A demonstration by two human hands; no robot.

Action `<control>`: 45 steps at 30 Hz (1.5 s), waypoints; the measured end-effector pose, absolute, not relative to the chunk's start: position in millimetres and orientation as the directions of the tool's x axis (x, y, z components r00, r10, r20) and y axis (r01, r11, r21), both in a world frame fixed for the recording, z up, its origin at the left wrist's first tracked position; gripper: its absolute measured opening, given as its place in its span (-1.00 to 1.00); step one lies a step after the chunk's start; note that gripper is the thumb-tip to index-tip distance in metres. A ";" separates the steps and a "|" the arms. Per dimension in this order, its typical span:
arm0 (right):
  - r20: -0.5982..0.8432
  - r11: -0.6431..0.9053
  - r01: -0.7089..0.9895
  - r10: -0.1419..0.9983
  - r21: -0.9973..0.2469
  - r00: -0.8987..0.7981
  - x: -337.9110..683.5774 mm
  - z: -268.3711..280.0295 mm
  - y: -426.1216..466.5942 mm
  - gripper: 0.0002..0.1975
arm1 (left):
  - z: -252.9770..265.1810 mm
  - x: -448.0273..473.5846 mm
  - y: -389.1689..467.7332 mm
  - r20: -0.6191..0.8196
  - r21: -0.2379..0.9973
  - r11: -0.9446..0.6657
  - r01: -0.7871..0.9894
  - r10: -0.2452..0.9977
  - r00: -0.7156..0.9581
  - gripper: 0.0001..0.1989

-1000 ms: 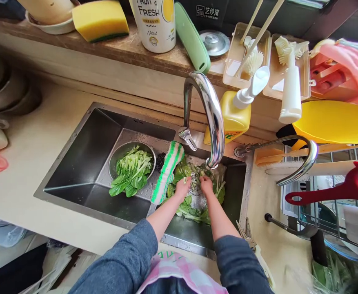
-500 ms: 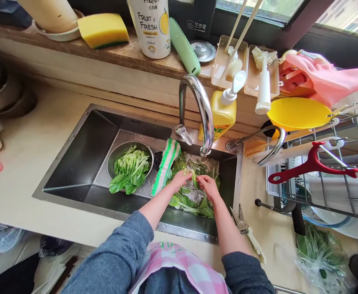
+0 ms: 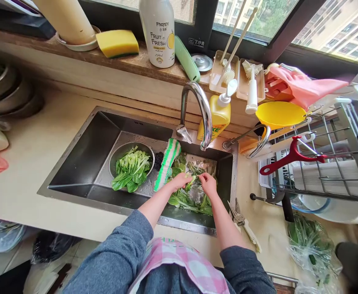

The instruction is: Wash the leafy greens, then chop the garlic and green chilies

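Observation:
Over the right side of the steel sink (image 3: 83, 188), my left hand (image 3: 180, 181) is closed on a pale green bok choy stalk (image 3: 192, 178). My right hand (image 3: 207, 183) is just to its right, with fingers pinched together; what they hold, if anything, is too small to make out. Loose bok choy leaves (image 3: 181, 199) lie in water under both hands. To the left, a round metal bowl (image 3: 110, 162) holds a heap of bok choy (image 3: 131, 169). A green-and-white striped cloth (image 3: 167, 163) hangs over the divide beside a black scrubber (image 3: 158, 160).
The chrome faucet (image 3: 207, 122) arches above my hands, with a yellow soap bottle (image 3: 217, 116) behind it. White-handled scissors (image 3: 244, 224) lie right of the sink. A dish rack (image 3: 325, 188) and bagged greens (image 3: 312, 241) stand farther right. Stacked pots (image 3: 7, 94) are at left.
My hands have moved slightly apart over the sink, the right one drawing away from the stalk in my left. The view has shifted, showing more of the window.

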State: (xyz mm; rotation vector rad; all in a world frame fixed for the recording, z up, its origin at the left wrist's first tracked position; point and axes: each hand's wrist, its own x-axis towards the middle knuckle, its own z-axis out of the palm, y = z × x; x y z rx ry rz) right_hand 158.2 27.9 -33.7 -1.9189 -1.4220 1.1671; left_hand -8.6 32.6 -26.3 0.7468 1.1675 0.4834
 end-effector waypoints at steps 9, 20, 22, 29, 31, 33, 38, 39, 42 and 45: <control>-0.298 -0.216 0.826 0.953 -0.521 0.060 167.3 -15.9 -0.3 -0.56 | -25.4 -12.2 15.2 -0.597 0.729 0.674 -0.117 0.710 0.374 -0.55; -0.223 -0.286 0.957 0.932 0.034 0.287 308.0 29.3 -146.7 -0.36 | -16.0 -14.7 12.5 -0.571 0.754 0.642 -0.136 0.744 0.348 -0.51; -0.238 -0.254 0.967 0.938 0.020 0.251 310.3 26.3 -148.4 -0.53 | -11.1 -11.8 11.3 -0.553 0.771 0.627 -0.113 0.746 0.370 -0.53; -0.085 -0.156 0.988 0.984 -0.009 0.154 285.5 24.7 -153.3 -0.49 | -9.6 1.6 1.2 -0.563 0.774 0.626 -0.094 0.749 0.349 -0.59; -0.121 -0.036 0.999 0.992 -0.031 0.032 277.6 15.3 -175.5 -0.46 | -16.0 1.9 -1.5 -0.590 0.764 0.639 -0.087 0.747 0.307 -0.61; -0.157 0.014 0.998 0.987 -0.054 -0.022 272.7 4.7 -197.7 -0.46 | -22.6 0.8 -3.7 -0.612 0.760 0.646 -0.076 0.750 0.251 -0.62; -0.212 -0.056 0.994 0.977 -0.094 0.035 266.4 1.5 -219.3 -0.42 | -31.1 -1.7 -11.5 -0.670 0.730 0.683 -0.033 0.724 0.166 -0.64; -0.224 -0.068 0.993 0.973 -0.094 0.046 262.9 5.4 -219.9 -0.38 | -31.9 -1.6 -13.9 -0.679 0.721 0.692 -0.023 0.713 0.175 -0.64; -0.214 -0.122 0.990 0.971 -0.065 0.106 246.9 17.0 -223.8 -0.07 | -34.0 -0.4 -20.4 -0.686 0.715 0.699 -0.001 0.702 0.192 -0.64; -0.166 -0.134 0.982 0.980 -0.131 0.111 233.7 20.9 -229.9 0.04 | -33.4 -0.3 -22.7 -0.681 0.722 0.692 0.015 0.706 0.195 -0.64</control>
